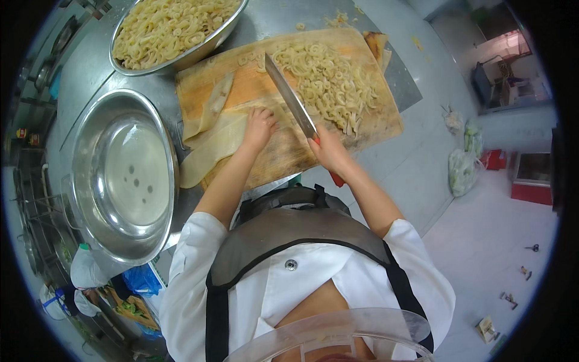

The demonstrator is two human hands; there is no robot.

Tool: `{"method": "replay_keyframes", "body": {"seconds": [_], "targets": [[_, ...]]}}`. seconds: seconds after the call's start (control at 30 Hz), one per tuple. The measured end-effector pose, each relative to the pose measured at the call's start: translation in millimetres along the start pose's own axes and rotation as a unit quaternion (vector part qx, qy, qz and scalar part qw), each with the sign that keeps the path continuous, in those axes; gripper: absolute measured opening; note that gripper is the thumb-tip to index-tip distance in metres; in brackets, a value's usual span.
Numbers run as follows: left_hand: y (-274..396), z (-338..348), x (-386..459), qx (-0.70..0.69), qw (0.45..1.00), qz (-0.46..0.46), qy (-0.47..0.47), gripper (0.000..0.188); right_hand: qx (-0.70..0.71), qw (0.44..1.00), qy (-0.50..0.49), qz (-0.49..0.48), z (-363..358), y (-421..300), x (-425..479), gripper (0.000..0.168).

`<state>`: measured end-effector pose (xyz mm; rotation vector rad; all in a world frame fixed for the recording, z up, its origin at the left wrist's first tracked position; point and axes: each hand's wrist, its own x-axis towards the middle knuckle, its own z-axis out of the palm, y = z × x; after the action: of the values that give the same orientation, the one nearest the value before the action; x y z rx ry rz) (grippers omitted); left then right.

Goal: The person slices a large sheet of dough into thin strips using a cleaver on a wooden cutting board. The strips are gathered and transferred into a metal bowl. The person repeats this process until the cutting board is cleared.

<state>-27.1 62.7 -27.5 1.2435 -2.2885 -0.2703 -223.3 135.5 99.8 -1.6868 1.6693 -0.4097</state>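
My left hand (261, 128) lies with curled fingers on the ends of broad, pale, flat food strips (221, 135), holding them against the wooden cutting board (281, 158). The strips run off the board's left edge. My right hand (332, 151) grips the red handle of a long kitchen knife (289, 95). Its blade slants up and left across the board, between the strips and a spread heap of pale cut rings and slivers (337, 86). What the strips are made of I cannot tell.
A steel basin (210, 50) heaped with similar cut pieces stands behind the board. Left of the board is a large steel basin (135, 172). A browned piece of food (376, 44) lies by the far right corner. Another person (88, 271) works at lower left, near a board of greens (131, 309).
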Motion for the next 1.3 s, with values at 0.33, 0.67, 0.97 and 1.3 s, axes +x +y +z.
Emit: {"method": "replay_keyframes", "body": {"seconds": [0.33, 0.67, 0.97, 1.3], "targets": [[3, -7, -5, 0.014, 1.0, -0.022, 0.015, 0.012, 0.023, 1.0, 0.007, -0.004, 5, -7, -6, 0.023], [-5, -4, -16, -0.013, 0.999, -0.019, 0.044, 0.018, 0.012, 1.0, -0.009, 0.009, 7, -16, -7, 0.023], [-17, 11, -22, -0.07, 0.992, -0.058, 0.088, 0.008, -0.027, 0.999, -0.001, -0.032, 22, -13, -7, 0.027], [-13, -2, -34, -0.039, 0.994, -0.098, 0.028, 0.006, -0.024, 0.999, -0.029, -0.005, 22, -23, -7, 0.021]]}}
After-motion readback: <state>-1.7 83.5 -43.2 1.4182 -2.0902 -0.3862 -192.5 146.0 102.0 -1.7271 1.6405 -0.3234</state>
